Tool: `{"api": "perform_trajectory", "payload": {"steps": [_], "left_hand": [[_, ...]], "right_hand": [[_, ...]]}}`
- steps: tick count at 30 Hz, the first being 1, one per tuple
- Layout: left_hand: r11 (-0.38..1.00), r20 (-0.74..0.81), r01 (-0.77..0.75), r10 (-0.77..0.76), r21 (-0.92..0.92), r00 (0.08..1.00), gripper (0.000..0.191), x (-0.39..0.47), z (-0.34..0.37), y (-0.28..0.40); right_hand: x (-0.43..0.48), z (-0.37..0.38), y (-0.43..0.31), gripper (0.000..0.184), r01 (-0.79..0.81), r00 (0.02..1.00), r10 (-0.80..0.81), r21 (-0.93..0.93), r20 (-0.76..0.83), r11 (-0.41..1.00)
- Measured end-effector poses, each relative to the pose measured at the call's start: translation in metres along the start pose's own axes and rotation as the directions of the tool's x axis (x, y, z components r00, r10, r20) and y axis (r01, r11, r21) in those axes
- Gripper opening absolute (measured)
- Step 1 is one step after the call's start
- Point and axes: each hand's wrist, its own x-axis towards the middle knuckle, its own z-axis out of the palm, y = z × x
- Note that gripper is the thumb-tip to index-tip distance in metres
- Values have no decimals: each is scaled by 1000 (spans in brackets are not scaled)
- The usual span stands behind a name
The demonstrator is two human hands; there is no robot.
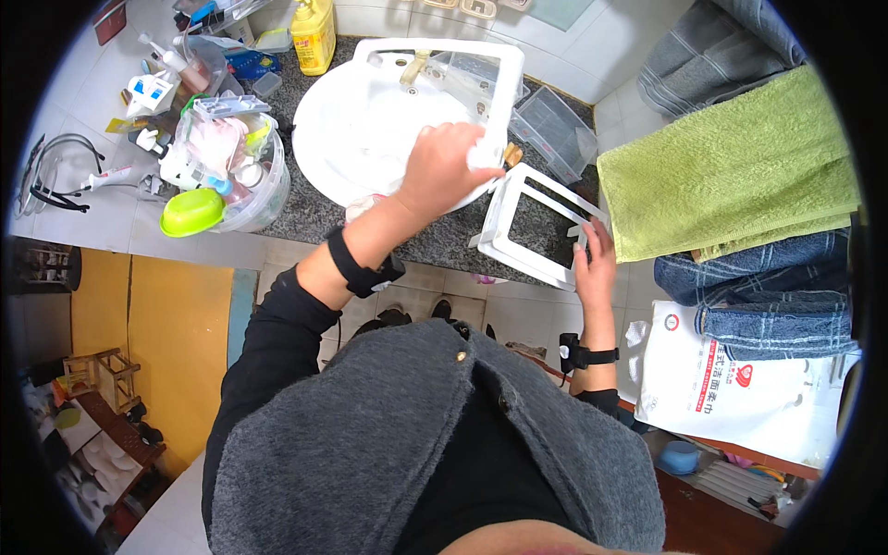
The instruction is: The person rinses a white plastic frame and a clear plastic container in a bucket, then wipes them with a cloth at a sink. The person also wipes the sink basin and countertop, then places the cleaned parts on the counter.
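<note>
My left hand [444, 163] grips a white plastic frame [512, 76] by its side bar, holding it tilted over the white washbasin [322, 132]. A second white plastic frame [531, 263] with short legs stands on the speckled granite counter [444, 243], right of the basin. My right hand [596, 260] has its fingers and thumb at the right end of this second frame. The thumb of my left hand comes close to its upper left corner; whether they touch is unclear. Behind the raised frame, a clear plastic drawer [461, 87] with small printed pictures lies partly in the basin.
Another clear plastic drawer [555, 135] lies at the counter's back right. The faucet [415, 67] and a yellow pump bottle [313, 38] stand at the back. A crowded plastic tub [277, 187] with a green soap box [193, 212] is left. Towels [728, 166] hang at right.
</note>
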Motion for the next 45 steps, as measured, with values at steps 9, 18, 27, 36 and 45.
{"api": "perform_trajectory", "payload": {"steps": [9, 18, 27, 36, 45], "left_hand": [[980, 257, -195, 181, 30, 949, 57, -55, 20, 45], [924, 340, -381, 370, -34, 865, 48, -58, 24, 39], [984, 85, -177, 175, 15, 981, 45, -30, 3, 6], [325, 519, 700, -492, -636, 699, 43, -66, 94, 15], [468, 487, 659, -445, -589, 752, 48, -65, 140, 19]], "right_hand": [[31, 27, -90, 40, -443, 897, 217, 772, 386, 456], [37, 30, -77, 26, -532, 847, 200, 763, 493, 369], [25, 0, 18, 32, -637, 749, 403, 739, 526, 218], [2, -24, 57, 33, -664, 700, 540, 704, 467, 252], [-5, -32, 90, 40, -738, 579, 692, 638, 432, 219]]}}
